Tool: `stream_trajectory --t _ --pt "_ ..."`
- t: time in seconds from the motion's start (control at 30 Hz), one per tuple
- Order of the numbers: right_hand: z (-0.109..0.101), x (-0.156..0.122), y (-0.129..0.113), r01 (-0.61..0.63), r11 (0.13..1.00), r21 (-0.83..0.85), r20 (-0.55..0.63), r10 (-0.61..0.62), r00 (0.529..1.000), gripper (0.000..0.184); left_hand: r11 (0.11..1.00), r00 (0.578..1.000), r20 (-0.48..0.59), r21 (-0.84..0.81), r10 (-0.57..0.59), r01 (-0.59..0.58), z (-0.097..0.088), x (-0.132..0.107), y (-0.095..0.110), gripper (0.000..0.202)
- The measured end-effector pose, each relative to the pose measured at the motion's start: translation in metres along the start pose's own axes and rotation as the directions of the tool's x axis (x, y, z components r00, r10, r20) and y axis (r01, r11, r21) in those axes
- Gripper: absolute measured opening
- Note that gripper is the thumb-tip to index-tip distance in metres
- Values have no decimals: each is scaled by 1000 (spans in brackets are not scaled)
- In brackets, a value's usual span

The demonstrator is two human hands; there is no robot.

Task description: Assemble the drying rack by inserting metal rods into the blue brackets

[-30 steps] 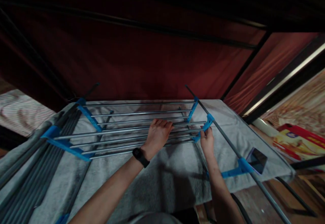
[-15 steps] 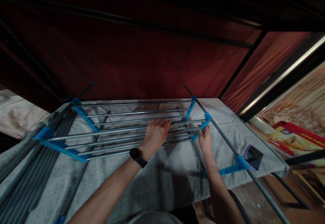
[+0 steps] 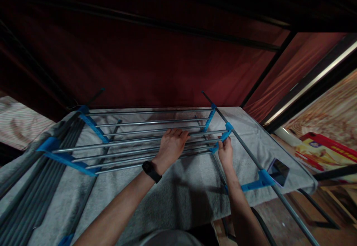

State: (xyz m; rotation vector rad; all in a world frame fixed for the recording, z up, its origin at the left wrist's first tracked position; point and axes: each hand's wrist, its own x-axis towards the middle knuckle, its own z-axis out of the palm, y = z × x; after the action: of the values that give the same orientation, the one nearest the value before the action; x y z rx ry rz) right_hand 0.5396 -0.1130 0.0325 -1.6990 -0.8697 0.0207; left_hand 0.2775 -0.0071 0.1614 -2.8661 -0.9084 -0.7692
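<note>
Home room: red curtain [image 3: 139, 63], towel-covered table [image 3: 181, 197], drying rack [image 3: 67, 159].

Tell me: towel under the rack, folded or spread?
Spread: the grey towel lies flat under the whole rack.

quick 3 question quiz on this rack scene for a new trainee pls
1. True or false: the left hand lies flat on the metal rods.
2. What does the right hand grip? A a loose grey pole; B the blue end bracket; C a wristwatch.
3. Fill in: the phone lies on the grey ____.
Key: 1 true; 2 B; 3 towel.
</note>
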Motion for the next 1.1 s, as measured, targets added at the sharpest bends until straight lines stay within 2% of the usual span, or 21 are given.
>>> stream_trajectory --t 0.57,0.8,1.1 --pt "-1 -1 0 10 1000 -10 10 -10 1000 33 1000 1000 -5 -22 1 -1 1 0 -2 22" --pt "-3 0 5 31 999 -38 7 -31 1000 33 999 999 -29 -3 43 -43 1 -2 -1 21" --pt "-4 -1 -2 6 999 -33 4 -6 1000 29 997 997 -9 41 72 -72 4 -2 -2 15"
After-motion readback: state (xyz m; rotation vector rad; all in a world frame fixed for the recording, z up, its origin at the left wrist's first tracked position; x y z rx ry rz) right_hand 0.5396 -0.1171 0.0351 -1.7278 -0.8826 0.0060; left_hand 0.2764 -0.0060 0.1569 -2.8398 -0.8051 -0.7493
